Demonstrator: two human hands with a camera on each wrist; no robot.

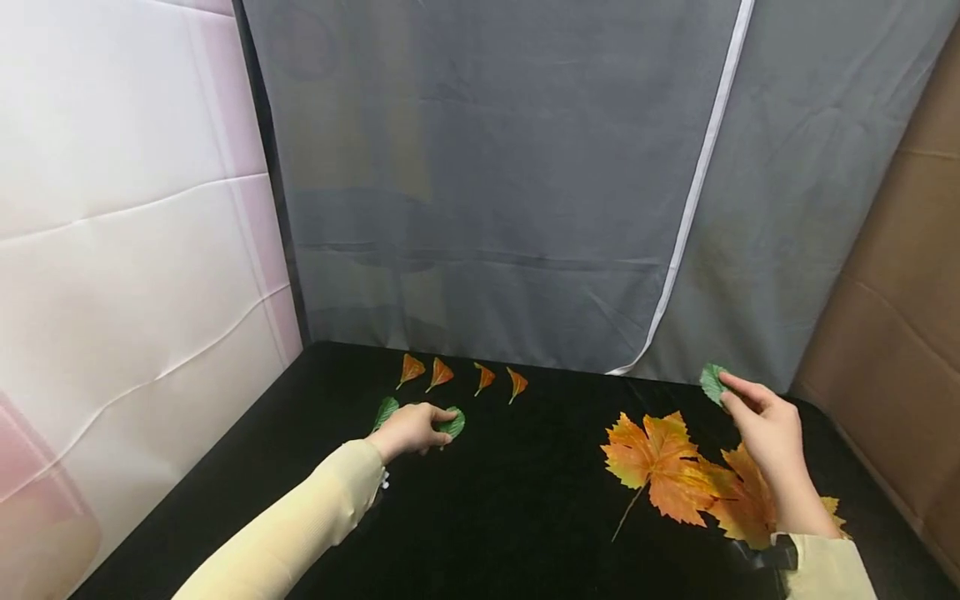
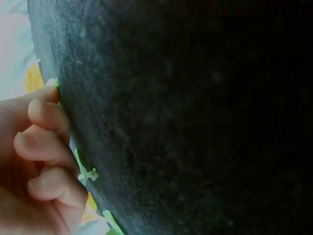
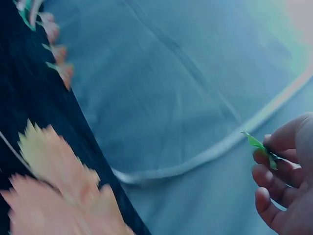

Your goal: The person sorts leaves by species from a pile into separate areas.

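A: What does the right hand (image 1: pixel 765 425) hold?
B: A ribbed green leaf (image 1: pixel 713 383), pinched above the black counter's (image 1: pixel 525 500) far right edge.
A: The left hand (image 1: pixel 411 429)?
B: Fingers curled on another oval green leaf (image 1: pixel 453 425), left side.

L hand (image 1: pixel 412 429) low, arm stretched fwd, fingers (image 2: pixel 46 147) curled, palm down. R hand (image 1: pixel 765 425) raised, thumb and fingers (image 3: pixel 274 188) pinched together.
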